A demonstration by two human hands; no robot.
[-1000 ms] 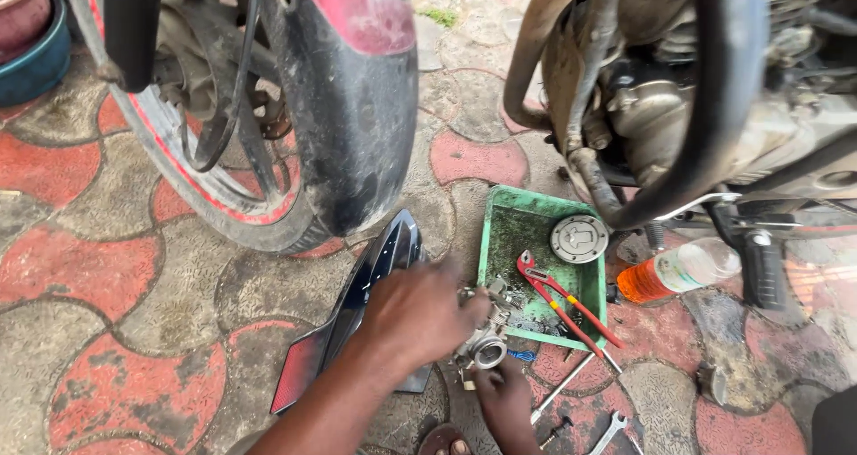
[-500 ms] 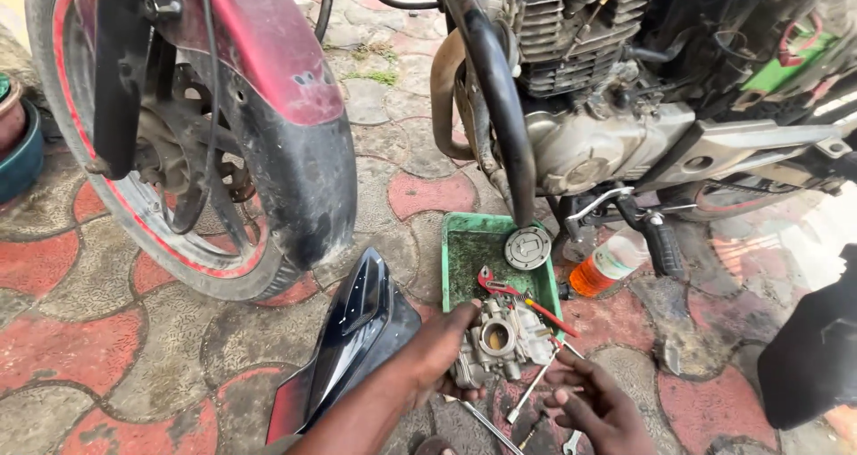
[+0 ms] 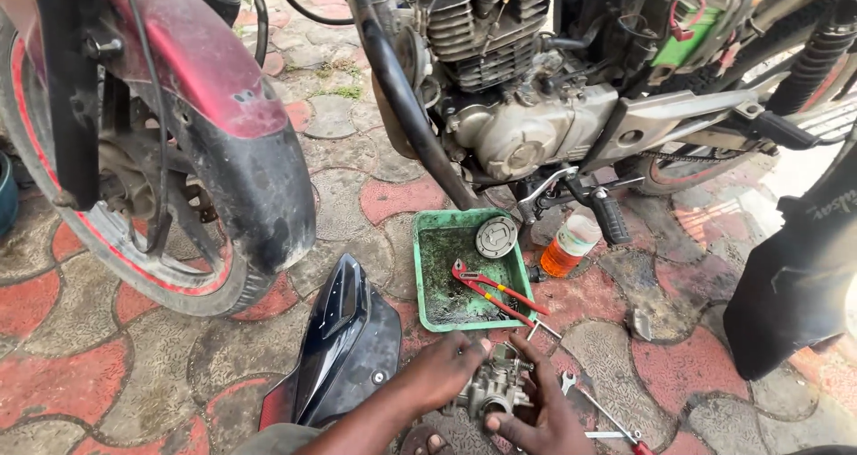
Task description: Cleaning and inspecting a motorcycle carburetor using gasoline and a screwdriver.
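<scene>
Both hands on grey metal carburettor (image 3: 494, 391) at 6 o'clock, below green plastic tray (image 3: 428, 281). Left hand (image 3: 446, 370) fingers wrapped round body; right hand (image 3: 536, 410) fingers cupping underside. Step, judged: inspecting or dismantling part. Next move calls for steady grip, small tool.

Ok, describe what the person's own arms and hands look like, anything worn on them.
Both are bare. The left hand and its forearm show no sleeve, glove, watch or ring. The right hand is also ungloved, with no ring in view; its wrist is cut off by the frame edge.

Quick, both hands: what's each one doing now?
Left hand: closed on the carburetor.
Right hand: holding the same carburetor from below.
</scene>
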